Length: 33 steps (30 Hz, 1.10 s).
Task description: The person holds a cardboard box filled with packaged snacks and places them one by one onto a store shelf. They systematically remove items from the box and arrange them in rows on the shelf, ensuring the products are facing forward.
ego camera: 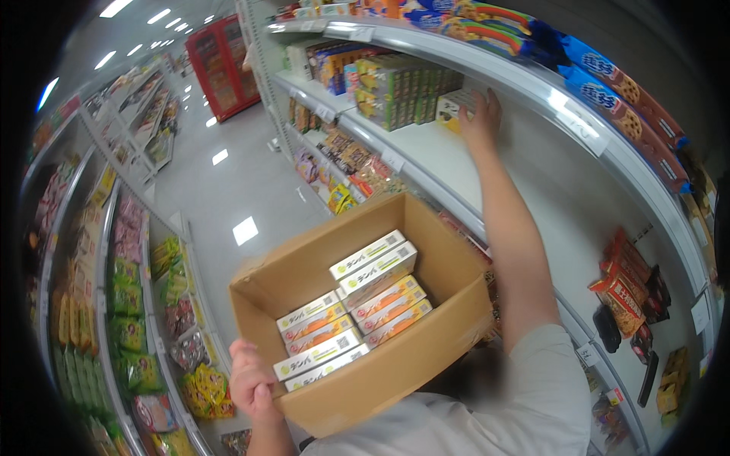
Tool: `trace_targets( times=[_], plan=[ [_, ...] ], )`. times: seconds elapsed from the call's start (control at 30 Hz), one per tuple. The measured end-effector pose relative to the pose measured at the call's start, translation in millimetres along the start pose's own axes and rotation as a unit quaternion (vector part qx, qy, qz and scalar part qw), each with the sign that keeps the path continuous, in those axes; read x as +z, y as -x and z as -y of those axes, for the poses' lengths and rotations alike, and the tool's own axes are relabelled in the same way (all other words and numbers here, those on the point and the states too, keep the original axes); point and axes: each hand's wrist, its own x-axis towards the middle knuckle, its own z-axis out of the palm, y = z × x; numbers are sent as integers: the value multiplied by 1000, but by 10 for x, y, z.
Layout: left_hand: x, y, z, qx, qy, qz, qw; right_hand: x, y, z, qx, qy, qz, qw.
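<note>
An open cardboard box (393, 365) is tilted in front of my body, with my left hand (251, 376) gripping its lower left corner. Inside it stand several white cartons (376, 265) and several orange-and-white cartons (393, 310), in two rows with their narrow sides up. My right hand (482, 117) reaches deep onto the white shelf (450, 159), fingers spread, against a white-and-yellow carton (449, 108). That carton stands at the right end of a row of grey-green cartons (393, 94). The hand partly hides its right side.
Above my right arm runs an upper shelf edge (547, 94) bearing blue-and-brown cookie packs (633, 114). Red snack bags (621, 293) lie farther right. Bagged snacks (348, 151) fill a lower shelf. Across the aisle floor (228, 188) stands another stocked shelf unit (108, 273); a red cabinet (219, 68) is beyond.
</note>
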Motion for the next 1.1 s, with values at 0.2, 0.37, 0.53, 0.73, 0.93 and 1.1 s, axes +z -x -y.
trace_targets(
  times=[0.2, 0.37, 0.53, 0.73, 0.93, 1.1],
  plan=[
    [-66, 53, 35, 26, 6, 17, 1000, -870, -205, 1252, -139, -302, 24, 943],
    [-163, 113, 7, 26, 2, 34, 999, -1916, 38, 2172, -371, -300, 286, 831],
    [-169, 86, -43, 44, 7, 47, 998, -2513, 404, 2566, -434, -82, 586, 679],
    [-195, 131, -53, 62, 14, 56, 996, -2325, 784, 2575, -465, -38, 623, 628],
    [-165, 153, -144, 67, 16, 71, 995, -2326, 767, 2757, -503, -38, 652, 566],
    [-218, 247, -204, 74, 7, 80, 994, -2523, 687, 3343, -459, -155, 673, 559]
  ],
)
